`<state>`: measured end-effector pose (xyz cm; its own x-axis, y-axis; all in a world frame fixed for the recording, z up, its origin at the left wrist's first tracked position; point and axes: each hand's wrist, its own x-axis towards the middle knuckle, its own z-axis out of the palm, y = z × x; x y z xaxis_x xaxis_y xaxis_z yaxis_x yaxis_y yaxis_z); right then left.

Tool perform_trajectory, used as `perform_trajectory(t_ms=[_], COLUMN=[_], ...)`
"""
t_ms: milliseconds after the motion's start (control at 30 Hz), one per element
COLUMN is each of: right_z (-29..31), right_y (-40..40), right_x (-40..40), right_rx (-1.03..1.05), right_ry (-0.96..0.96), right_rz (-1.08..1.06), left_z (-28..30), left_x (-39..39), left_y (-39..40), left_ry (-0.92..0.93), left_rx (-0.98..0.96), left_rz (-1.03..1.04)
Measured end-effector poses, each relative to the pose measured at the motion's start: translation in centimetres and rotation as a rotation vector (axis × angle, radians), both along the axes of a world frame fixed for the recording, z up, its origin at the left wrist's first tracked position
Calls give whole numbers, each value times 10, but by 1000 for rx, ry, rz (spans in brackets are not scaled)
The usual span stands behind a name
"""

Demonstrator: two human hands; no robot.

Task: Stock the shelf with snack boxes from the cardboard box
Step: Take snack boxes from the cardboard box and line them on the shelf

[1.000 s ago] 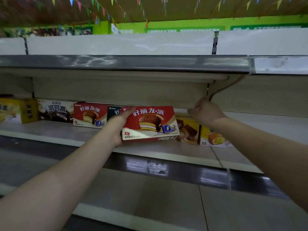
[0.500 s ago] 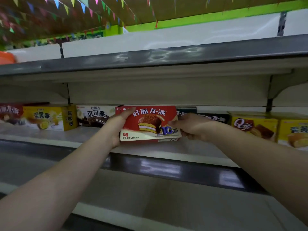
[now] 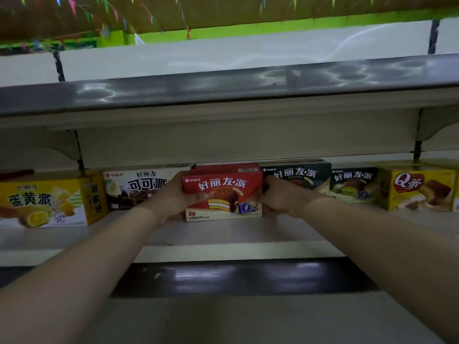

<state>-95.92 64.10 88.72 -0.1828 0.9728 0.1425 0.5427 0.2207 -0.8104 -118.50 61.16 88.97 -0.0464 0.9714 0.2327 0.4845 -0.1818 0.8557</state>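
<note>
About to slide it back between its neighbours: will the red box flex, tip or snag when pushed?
The red box looks like stiff printed carton with sharp edges, so it probably pushes without buckling. It is long and low, so it is unlikely to tip. The left hand and right hand hold its ends; the gap beside the dark box looks tight and may snag.

A shop: long metal shelves (image 3: pixel 223 234) lined with boxed snacks (image 3: pixel 139 188), pennant bunting (image 3: pixel 72 6) overhead.
</note>
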Motion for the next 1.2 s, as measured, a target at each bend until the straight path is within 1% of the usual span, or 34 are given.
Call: perform_trajectory(t_ms=[100, 133, 200, 267, 367, 433, 467, 533, 600, 700, 800, 900, 967, 1033, 1133, 1200], right_z=[0, -1, -1, -3, -8, -9, -8, -5, -4, -5, -2, -3, -5, -4, 4, 12], right_y=[6, 7, 11, 18, 26, 26, 26, 28, 25, 19, 12, 7, 3, 0, -12, -23], right_x=[-14, -19, -26, -30, -35, -36, -36, -34, -33, -30, -30, -33, -34, -34, -34, -35], right_rx=[105, 128, 159, 164, 163, 199, 208, 174, 157, 154, 188, 220, 171, 84, 31, -10], right_ry=[-123, -174, -253, -280, -247, -282, -269, -149, -64, -64, -63, -155, -249, -363, -568, -587], right_rz=[-9, -23, -75, -139, -279, -314, -315, -290, -254, -245, -246, -221, -224, -242, -224, -246], left_z=[1, 0, 0, 0, -2, -3, -4, -5, -8, -13, -12, -10, -9, -8, -2, 5], left_x=[-4, -5, -9, -10, -8, -2, 0, 2, 2, 2, 5, 5, 4, 2, -8, -14], left_y=[21, 27, 34, 36, 35, 35, 35, 36, 39, 43, 41, 38, 36, 34, 24, 13], left_ry=[152, 162, 137, 80, -25, -16, -3, 23, 88, 278, 383, 432, 465, 469, 477, 489], left_rx=[27, 11, -39, -63, -76, -71, -61, -32, 25, 104, 121, 124, 116, 79, -31, -83], left_rz=[88, 105, 73, 14, 8, 24, 30, 51, 86, 148, 139, 126, 106, 77, 70, 130])
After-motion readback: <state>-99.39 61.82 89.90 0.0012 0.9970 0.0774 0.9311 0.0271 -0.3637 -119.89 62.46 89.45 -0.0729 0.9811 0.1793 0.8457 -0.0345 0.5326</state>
